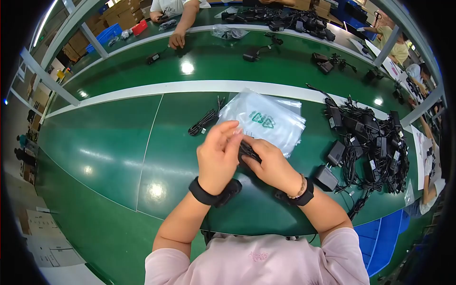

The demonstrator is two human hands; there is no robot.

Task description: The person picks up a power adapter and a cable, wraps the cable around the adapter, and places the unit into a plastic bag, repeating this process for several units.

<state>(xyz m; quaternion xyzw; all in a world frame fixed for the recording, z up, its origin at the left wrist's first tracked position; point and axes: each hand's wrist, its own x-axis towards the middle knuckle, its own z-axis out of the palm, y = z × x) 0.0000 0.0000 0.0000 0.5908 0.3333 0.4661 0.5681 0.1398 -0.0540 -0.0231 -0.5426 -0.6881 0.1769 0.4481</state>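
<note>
My right hand (274,166) is wrapped round a bundled black cable (248,151) in front of my chest. Close against it, my left hand (214,156) has its thumb and forefinger pinched together; what lies between those fingertips is too small to tell. Just beyond both hands lies a stack of clear plastic bags (266,114) with green printed marks. A coiled black cord (204,122) rests on the green table left of the bags. To my right is a large tangled pile of black power adapters (368,142) with their cords.
A white rail (190,86) separates my green table (104,137) from a green belt that carries several adapters (251,55). Across it, another person's hand (177,39) reaches onto the belt. A blue bin (380,242) stands below the table at the right, and grey frame posts (57,85) rise at both sides.
</note>
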